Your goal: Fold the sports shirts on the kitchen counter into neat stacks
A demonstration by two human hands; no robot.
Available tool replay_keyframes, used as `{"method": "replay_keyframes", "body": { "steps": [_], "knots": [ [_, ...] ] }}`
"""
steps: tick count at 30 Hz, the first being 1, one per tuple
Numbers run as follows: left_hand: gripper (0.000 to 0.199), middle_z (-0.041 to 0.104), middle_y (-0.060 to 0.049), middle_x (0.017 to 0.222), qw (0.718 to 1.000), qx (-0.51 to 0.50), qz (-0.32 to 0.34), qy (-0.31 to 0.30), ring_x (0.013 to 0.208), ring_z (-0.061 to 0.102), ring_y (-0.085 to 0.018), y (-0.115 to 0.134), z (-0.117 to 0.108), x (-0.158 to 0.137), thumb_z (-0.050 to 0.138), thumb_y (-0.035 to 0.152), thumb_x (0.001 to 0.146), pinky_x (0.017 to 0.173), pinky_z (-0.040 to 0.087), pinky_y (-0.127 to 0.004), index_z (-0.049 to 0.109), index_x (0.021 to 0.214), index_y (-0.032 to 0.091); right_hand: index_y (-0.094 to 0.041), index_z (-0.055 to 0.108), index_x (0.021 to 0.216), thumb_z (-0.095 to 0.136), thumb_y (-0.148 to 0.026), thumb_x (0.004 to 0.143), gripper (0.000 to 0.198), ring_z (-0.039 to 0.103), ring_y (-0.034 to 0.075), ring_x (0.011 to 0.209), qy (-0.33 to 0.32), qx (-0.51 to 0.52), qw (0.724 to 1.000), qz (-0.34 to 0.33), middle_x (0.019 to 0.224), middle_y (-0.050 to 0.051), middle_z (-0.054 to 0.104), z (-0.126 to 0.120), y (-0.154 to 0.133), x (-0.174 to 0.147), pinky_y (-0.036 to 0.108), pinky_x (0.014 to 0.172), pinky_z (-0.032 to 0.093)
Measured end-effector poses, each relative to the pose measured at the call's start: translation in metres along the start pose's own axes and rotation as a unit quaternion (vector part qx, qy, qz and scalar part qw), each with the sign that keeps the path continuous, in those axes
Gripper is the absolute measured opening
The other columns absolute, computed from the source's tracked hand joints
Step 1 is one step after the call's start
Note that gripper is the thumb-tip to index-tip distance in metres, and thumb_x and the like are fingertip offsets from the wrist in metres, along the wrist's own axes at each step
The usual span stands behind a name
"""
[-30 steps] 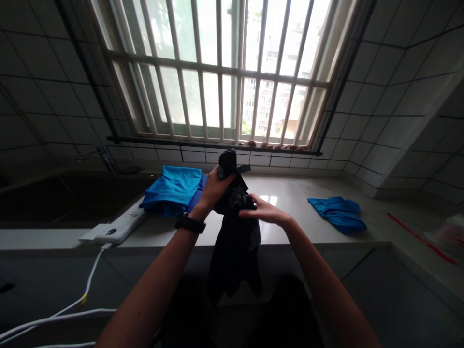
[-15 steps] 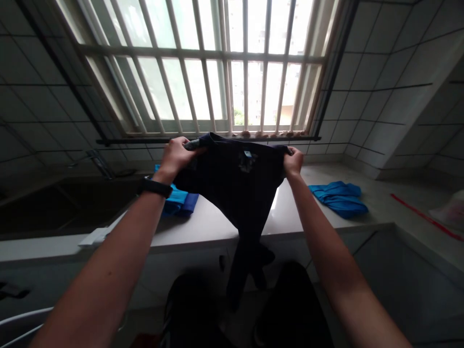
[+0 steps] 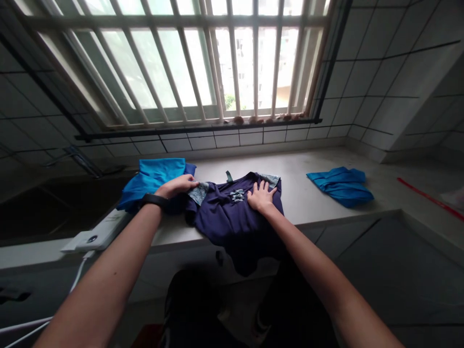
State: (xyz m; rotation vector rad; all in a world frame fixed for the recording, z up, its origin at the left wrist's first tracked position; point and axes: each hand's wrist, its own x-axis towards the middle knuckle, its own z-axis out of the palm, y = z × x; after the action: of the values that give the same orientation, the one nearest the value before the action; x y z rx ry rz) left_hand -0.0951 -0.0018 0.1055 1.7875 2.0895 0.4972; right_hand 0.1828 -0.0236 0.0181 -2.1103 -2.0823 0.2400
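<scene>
A dark purple shirt (image 3: 228, 215) with grey patterned shoulder patches lies on the white counter, its lower part hanging over the front edge. My left hand (image 3: 179, 185), a black band on its wrist, pinches the patch at the shirt's left shoulder. Fingers spread, my right hand (image 3: 261, 197) presses flat on the shirt's right upper side, beside a small patterned trim at the neck. Just behind my left hand is a bright blue cloth (image 3: 159, 173) over darker blue fabric.
Another blue cloth (image 3: 340, 186) lies on the counter (image 3: 297, 162) to the right, with a red strip (image 3: 429, 198) beyond it. On the left are a dark sink (image 3: 54, 203) and a white power strip (image 3: 97, 232) with a cable. A barred window (image 3: 188, 72) is behind.
The shirt has come down from being held up by both hands onto the counter. My right hand has let go of its corner and now lies flat on it.
</scene>
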Motion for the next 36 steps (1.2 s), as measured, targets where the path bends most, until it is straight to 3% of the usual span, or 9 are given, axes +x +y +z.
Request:
{"method": "replay_keyframes", "body": {
  "steps": [4,10,13,17,20,27,31,33,36],
  "knots": [
    [0.014,0.06,-0.005,0.076,0.984,0.004,0.017,0.177,0.09,0.062,-0.027,0.002,-0.022,0.01,0.06,0.03,0.088,0.088,0.049,-0.039,0.055,0.078,0.022,-0.005,0.05,0.152,0.037,-0.042,0.101,0.064,0.039,0.043,0.143,0.021,-0.012,0.999,-0.036,0.155,0.029,0.046,-0.009,0.001,0.008,0.066,0.113,0.031],
    [0.029,0.052,-0.019,0.135,0.944,0.084,0.14,0.286,0.126,0.053,-0.038,0.021,-0.014,0.007,0.052,0.034,0.096,0.107,0.044,-0.049,0.059,0.119,0.018,-0.004,0.062,0.132,0.044,-0.026,0.094,0.047,0.049,0.038,0.129,0.132,0.046,0.99,-0.01,0.14,0.028,0.055,-0.002,0.01,0.019,0.048,0.108,0.039],
    [0.039,0.049,-0.024,0.141,0.936,0.208,0.169,0.227,0.13,0.051,-0.04,0.033,0.022,-0.006,0.046,0.02,0.094,0.106,0.045,-0.052,0.059,0.129,0.009,-0.005,0.057,0.134,0.042,-0.018,0.093,0.046,0.051,0.035,0.128,0.158,0.105,0.981,0.038,0.139,0.026,0.054,-0.001,0.017,0.024,0.043,0.106,0.04],
    [0.045,0.059,-0.017,0.139,0.953,0.219,0.198,0.067,0.128,0.057,-0.033,0.036,0.092,-0.021,0.048,0.035,0.098,0.108,0.048,-0.044,0.061,0.137,0.018,-0.006,0.056,0.131,0.04,-0.011,0.091,0.044,0.052,0.032,0.127,0.173,0.158,0.97,0.07,0.139,0.025,0.053,-0.002,0.022,0.027,0.039,0.107,0.04],
    [0.045,0.057,-0.013,0.149,0.966,0.181,0.17,0.066,0.142,0.049,-0.028,0.027,0.127,-0.022,0.042,0.036,0.1,0.119,0.039,-0.042,0.062,0.139,0.024,-0.008,0.059,0.127,0.049,-0.014,0.086,0.043,0.051,0.032,0.129,0.153,0.155,0.972,0.091,0.139,0.025,0.055,-0.005,0.028,0.031,0.039,0.106,0.043],
    [0.047,0.056,-0.014,0.152,0.977,0.08,0.187,0.069,0.144,0.05,-0.028,0.016,0.129,-0.016,0.048,0.035,0.097,0.122,0.037,-0.042,0.063,0.139,0.021,-0.013,0.071,0.102,0.082,-0.025,0.068,0.038,0.068,0.028,0.097,-0.006,0.142,0.988,0.058,0.1,0.014,0.072,-0.051,0.099,0.059,0.032,0.083,0.052],
    [0.054,0.056,-0.011,0.153,0.971,0.024,0.234,0.052,0.14,0.054,-0.026,0.017,0.128,-0.018,0.051,0.032,0.094,0.119,0.04,-0.038,0.056,0.146,0.022,-0.015,0.068,0.071,0.08,-0.02,0.068,0.013,0.065,0.021,0.078,-0.074,0.151,0.985,0.027,0.07,0.004,0.066,-0.065,0.119,0.056,0.027,0.071,0.047],
    [0.056,0.052,-0.012,0.156,0.973,0.027,0.224,0.053,0.14,0.054,-0.028,0.017,0.128,-0.021,0.051,0.033,0.094,0.119,0.04,-0.04,0.053,0.149,0.021,-0.017,0.066,0.066,0.071,-0.018,0.076,0.011,0.064,0.019,0.074,-0.063,0.161,0.985,0.008,0.066,0.002,0.065,-0.065,0.115,0.051,0.025,0.068,0.045],
    [0.056,0.049,-0.017,0.157,0.98,0.054,0.177,0.078,0.142,0.051,-0.032,0.018,0.129,-0.023,0.053,0.039,0.094,0.12,0.038,-0.045,0.056,0.146,0.018,-0.017,0.069,0.079,0.061,-0.019,0.084,0.01,0.066,0.02,0.081,0.063,0.147,0.986,0.051,0.079,0.006,0.071,-0.067,0.107,0.049,0.025,0.072,0.046]
  ]
}}
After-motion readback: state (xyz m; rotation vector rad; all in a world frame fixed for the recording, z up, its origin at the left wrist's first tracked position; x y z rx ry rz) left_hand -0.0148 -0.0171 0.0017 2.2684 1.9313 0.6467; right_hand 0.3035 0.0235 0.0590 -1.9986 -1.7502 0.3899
